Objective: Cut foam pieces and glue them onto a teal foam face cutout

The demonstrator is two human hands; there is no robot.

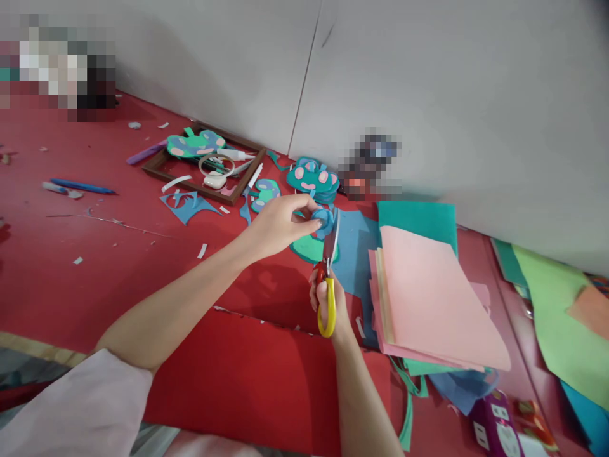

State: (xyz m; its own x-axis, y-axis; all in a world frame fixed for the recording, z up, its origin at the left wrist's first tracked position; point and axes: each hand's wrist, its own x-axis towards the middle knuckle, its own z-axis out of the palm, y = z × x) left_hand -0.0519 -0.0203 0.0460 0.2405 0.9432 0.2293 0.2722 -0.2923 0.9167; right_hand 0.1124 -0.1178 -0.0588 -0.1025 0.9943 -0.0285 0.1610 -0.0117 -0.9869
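Holding scissors (328, 271) — right hand (339, 298); blue piece (324, 222) — left hand (280, 223)

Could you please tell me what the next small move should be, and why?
Probably a small snip at the edge of the blue piece: the left hand holds it up, and the right hand has the scissors close beside it, though whether they touch it is unclear.

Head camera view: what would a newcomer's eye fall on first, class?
Probably the metal scissors with yellow and red handles, in the right hand at centre, blades beside the small blue piece in the left hand. Next, perhaps, the pile of sheets topped with pale pink to the right, then the brown rectangular frame at the left, further back.
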